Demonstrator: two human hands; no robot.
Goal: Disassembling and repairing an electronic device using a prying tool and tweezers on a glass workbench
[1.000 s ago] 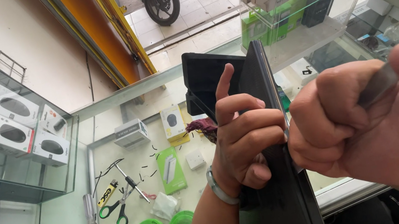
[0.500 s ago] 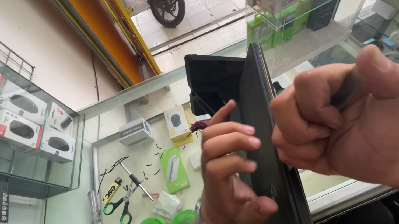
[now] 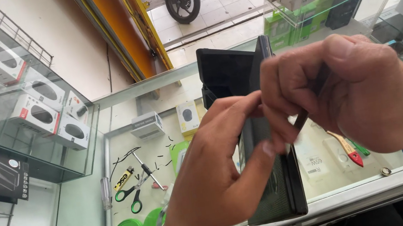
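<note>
Now the glass tabletop [image 3: 124,143] fills more of the view than half a second ago. Above it the black laptop [image 3: 270,172] stands on edge, held by the left hand [image 3: 218,176], whose fingers [image 3: 245,108] have stretched toward the right hand [image 3: 342,94]. That fist is closed on a thin dark tool [image 3: 302,118].

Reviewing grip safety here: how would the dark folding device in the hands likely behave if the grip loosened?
The dark folding device looks rigid, so it probably won't flex. Held upright on its edge by the left hand, it seems apt to tip. The right hand pinches near its hinged top; the open flap may swing.
</note>
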